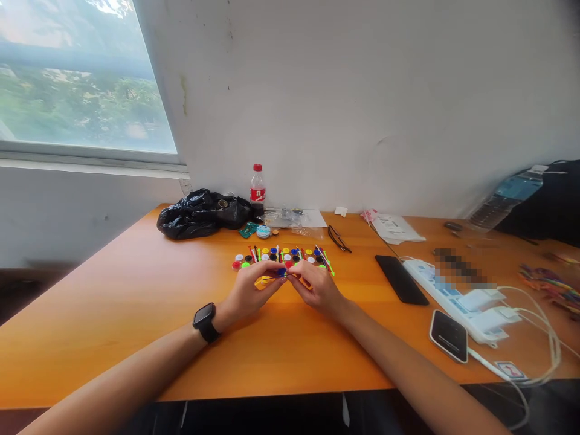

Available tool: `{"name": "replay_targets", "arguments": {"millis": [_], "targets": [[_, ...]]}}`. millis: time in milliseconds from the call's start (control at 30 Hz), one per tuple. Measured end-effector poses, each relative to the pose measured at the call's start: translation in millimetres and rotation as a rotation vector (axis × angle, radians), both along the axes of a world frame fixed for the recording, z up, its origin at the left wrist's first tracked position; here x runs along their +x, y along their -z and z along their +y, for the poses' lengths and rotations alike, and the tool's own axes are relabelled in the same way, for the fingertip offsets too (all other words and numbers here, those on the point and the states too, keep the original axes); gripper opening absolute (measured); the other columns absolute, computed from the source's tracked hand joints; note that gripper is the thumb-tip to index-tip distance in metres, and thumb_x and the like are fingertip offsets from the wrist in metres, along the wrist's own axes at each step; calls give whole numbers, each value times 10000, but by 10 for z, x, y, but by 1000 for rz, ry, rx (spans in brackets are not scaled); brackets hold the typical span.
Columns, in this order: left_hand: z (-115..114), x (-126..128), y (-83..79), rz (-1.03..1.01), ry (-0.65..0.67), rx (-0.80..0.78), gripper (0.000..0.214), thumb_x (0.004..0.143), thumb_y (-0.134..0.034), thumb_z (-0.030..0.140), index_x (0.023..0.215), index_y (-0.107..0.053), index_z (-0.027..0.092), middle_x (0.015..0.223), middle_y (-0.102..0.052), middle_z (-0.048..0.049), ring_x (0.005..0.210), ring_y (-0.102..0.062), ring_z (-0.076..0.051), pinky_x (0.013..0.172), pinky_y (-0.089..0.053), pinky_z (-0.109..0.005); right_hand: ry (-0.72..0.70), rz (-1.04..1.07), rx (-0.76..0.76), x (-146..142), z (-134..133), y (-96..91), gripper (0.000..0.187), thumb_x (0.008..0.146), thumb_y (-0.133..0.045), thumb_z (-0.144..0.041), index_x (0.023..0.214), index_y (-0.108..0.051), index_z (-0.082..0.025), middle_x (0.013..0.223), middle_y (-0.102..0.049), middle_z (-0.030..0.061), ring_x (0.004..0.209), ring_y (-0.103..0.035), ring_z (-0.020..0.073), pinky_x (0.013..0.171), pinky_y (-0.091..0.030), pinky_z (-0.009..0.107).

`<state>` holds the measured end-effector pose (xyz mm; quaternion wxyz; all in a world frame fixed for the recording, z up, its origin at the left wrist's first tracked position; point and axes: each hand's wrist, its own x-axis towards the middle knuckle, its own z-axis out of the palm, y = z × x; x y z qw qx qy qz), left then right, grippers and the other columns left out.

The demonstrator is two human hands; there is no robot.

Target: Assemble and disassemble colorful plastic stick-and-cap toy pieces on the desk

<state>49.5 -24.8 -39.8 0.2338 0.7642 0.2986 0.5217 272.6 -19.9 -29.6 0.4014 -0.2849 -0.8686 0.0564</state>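
Note:
My left hand [251,287], with a black watch [206,322] on its wrist, is closed in a pinch on a small blue button-like disc [281,272]. My right hand [319,287] is pinched too, its fingertips meeting the disc's right edge. What lies between those fingertips is too small to make out. Just beyond both hands, rows of coloured button-like discs [247,258] lie on the wooden table [136,332]. Thin coloured plastic strips [326,260] lie among them, in red, green, white and dark tones. My hands cover part of these rows.
Along the wall are a black plastic bag [199,214], a red-capped bottle [257,187] and dark-framed glasses [339,238]. To the right lie a black phone [401,279], a white power strip [453,302] with cables, and a white-edged device [448,336]. A large water bottle [507,199] leans behind.

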Motion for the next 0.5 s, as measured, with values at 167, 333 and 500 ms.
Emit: {"name": "replay_targets", "arguments": {"millis": [167,333,500], "targets": [[12,-39,-21,88,16,140,182,1004,-686,248,1179,-734,233,1135,-790,-85,1039,-750,-225,955,-610,-380,-4,-8,-16,-5,-12,-11,137,1079,-519,-266,1119,-646,-233,940,-720,76,846,-680,210,740,-501,319],[24,-69,-25,126,5,182,205,1004,-679,234,1202,-729,246,1144,-786,-86,1046,-747,-227,961,-592,-374,2,-41,16,-2,-5,7,138,1080,-510,-251,1109,-643,-228,911,-709,74,836,-669,213,720,-483,320],[23,-92,-48,189,-17,210,206,1008,-654,211,1199,-722,246,1103,-788,-83,1015,-738,-224,931,-578,-370,-5,-66,14,1,8,33,180,1086,-476,-237,1145,-646,-231,924,-712,81,841,-665,219,733,-490,330]]}}
